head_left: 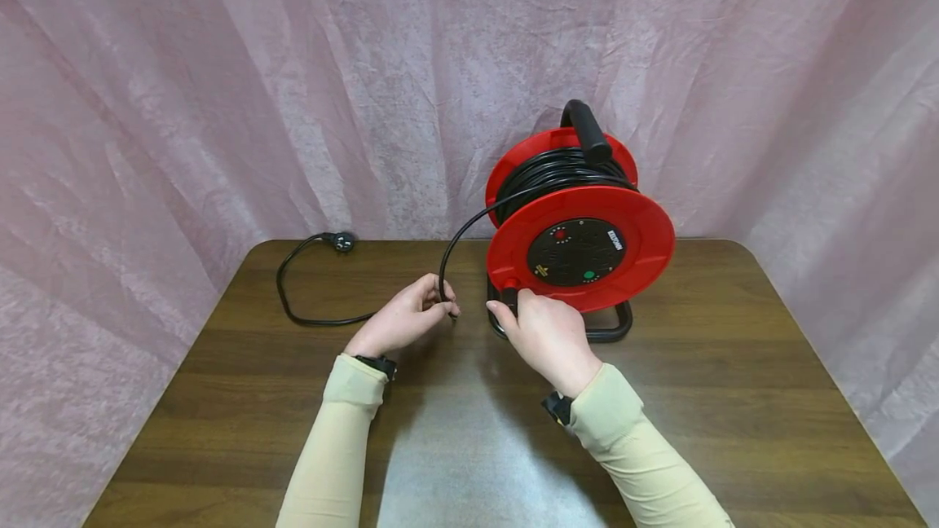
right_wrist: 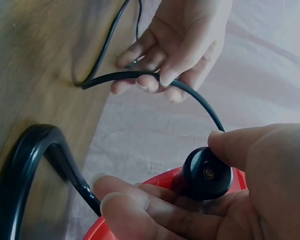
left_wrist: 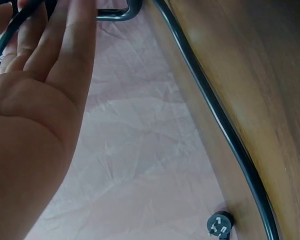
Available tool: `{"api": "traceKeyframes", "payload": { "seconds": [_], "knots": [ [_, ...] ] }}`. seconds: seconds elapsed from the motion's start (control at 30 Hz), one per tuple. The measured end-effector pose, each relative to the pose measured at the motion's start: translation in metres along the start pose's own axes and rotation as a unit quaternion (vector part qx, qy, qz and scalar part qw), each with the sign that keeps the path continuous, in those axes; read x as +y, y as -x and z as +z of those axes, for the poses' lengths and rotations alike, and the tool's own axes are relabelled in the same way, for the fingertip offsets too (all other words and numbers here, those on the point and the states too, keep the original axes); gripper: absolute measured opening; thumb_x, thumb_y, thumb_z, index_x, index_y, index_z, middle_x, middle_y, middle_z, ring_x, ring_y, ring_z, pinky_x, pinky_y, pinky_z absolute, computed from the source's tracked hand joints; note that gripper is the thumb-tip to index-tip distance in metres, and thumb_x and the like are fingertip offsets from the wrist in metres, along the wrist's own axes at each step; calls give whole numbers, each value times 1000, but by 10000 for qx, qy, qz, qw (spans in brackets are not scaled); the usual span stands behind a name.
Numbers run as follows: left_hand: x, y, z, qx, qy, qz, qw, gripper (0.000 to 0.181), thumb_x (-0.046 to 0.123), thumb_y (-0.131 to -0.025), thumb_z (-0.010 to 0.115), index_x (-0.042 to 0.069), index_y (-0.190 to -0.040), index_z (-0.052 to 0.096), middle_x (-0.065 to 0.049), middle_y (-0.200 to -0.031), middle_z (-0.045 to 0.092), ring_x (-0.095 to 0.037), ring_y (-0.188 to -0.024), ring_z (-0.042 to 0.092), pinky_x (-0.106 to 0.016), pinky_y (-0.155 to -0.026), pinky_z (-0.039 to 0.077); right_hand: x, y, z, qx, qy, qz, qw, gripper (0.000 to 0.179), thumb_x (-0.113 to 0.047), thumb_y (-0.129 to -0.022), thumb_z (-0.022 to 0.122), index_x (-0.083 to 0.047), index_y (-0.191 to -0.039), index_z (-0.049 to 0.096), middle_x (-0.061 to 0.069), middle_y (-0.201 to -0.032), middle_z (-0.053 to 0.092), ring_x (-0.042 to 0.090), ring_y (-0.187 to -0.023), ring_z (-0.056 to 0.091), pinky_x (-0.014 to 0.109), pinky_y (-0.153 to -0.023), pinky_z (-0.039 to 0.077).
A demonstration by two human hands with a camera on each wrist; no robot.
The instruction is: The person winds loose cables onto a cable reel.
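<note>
A red cable reel (head_left: 649,243) stands on the table, with black cable (head_left: 455,236) wound round its drum and one length running off to the left. My left hand (head_left: 402,320) pinches that length between thumb and fingers, left of the reel; the right wrist view shows the cable (right_wrist: 202,100) crossing its fingertips. My right hand (head_left: 552,338) holds the black winding knob (right_wrist: 207,173) at the lower left of the reel's front, thumb on one side and fingers on the other. The cable's free end, with a black plug (head_left: 342,242), lies near the table's back left edge.
The reel rests on a black tubular stand (head_left: 612,334), with a black carrying handle (head_left: 587,133) on top. A brown wooden table (head_left: 242,406) lies below. Behind its back edge hangs a pink curtain (head_left: 352,88).
</note>
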State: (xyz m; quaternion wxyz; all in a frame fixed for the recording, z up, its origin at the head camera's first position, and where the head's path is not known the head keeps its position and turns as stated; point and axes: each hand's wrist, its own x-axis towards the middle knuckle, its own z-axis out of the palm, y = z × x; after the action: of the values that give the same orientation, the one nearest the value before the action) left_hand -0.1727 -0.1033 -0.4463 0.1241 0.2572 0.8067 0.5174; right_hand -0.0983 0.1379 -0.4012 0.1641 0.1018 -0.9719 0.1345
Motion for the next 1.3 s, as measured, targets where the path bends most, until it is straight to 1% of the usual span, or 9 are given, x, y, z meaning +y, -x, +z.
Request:
{"api": "traceKeyframes", "payload": {
  "seconds": [0.13, 0.23, 0.4, 0.53, 0.63, 0.83, 1.07, 1.2, 1.3],
  "knots": [
    [1, -1, 0, -5, -230, 21, 9997, 7, 21, -107, 58, 16, -106, 62, -9, -110, 72, -26, -107, 67, -41, -93, 49, -2, -2, -1, 172, 1, -128, 9998, 52, -47, -99, 66, -11, -65, 47, -1, -50, 41, 19, -43, 46, 31, -38, 35],
    [2, -1, 1, -74, -235, 4, 9997, 9, 23, -107, 57, 16, -108, 63, -10, -113, 72, -29, -110, 66, -42, -94, 49, -5, -4, -3, 357, 5, -266, 9990, 52, -45, -98, 67, -12, -65, 46, -1, -49, 40, 18, -42, 45, 30, -38, 34],
    [3, -2, 2, -129, -361, 71, 9992, 9, 18, -105, 60, 15, -112, 65, -9, -114, 72, -27, -111, 66, -40, -95, 49, -8, -7, -8, 537, 13, -363, 9979, 52, -44, -98, 67, -11, -65, 46, -1, -49, 40, 20, -41, 45, 30, -38, 34],
    [2, -3, 3, -53, -814, 107, 9966, 12, 20, -105, 61, 16, -110, 71, -6, -113, 72, -16, -104, 64, -38, -92, 49, -9, -9, -11, 477, -23, -334, 9983, 51, -44, -99, 67, -11, -65, 46, -1, -49, 40, 20, -42, 44, 31, -38, 34],
    [2, -3, 3, -31, -1004, 60, 9949, 17, 25, -106, 59, 15, -109, 73, -9, -111, 72, -13, -100, 62, -38, -91, 49, -10, -10, -12, 422, -30, -321, 9986, 51, -45, -99, 66, -11, -65, 46, -1, -50, 40, 19, -42, 44, 31, -38, 35],
    [2, -4, 3, -77, -1137, 45, 9935, 23, 27, -107, 58, 10, -114, 72, -9, -109, 71, -15, -98, 61, -39, -90, 49, -10, -13, -16, 204, -126, -202, 9995, 51, -47, -100, 63, -12, -66, 48, 0, -51, 42, 18, -43, 45, 31, -39, 35],
    [3, -4, 3, -89, -1297, -14, 9915, 20, 23, -106, 59, 13, -117, 73, 8, -109, 70, -10, -103, 63, -36, -95, 49, -12, -17, -21, 181, -194, -174, 9995, 50, -48, -101, 60, -13, -67, 49, 0, -52, 44, 18, -43, 46, 31, -38, 36],
    [2, -4, 3, -66, -1330, -26, 9911, 19, 24, -106, 59, 17, -116, 73, 9, -109, 70, -10, -104, 63, -37, -96, 50, -14, -20, -26, 105, -315, -115, 9994, 51, -50, -102, 59, -12, -68, 50, 0, -52, 45, 19, -44, 48, 33, -39, 37],
    [1, -4, 3, -71, -1342, -23, 9909, 20, 24, -106, 59, 15, -119, 73, 9, -110, 70, -10, -105, 63, -38, -96, 50, -14, -21, -30, 29, -419, -35, 9991, 52, -52, -102, 58, -13, -68, 51, 0, -53, 46, 20, -45, 49, 34, -40, 37]
  ]
}}
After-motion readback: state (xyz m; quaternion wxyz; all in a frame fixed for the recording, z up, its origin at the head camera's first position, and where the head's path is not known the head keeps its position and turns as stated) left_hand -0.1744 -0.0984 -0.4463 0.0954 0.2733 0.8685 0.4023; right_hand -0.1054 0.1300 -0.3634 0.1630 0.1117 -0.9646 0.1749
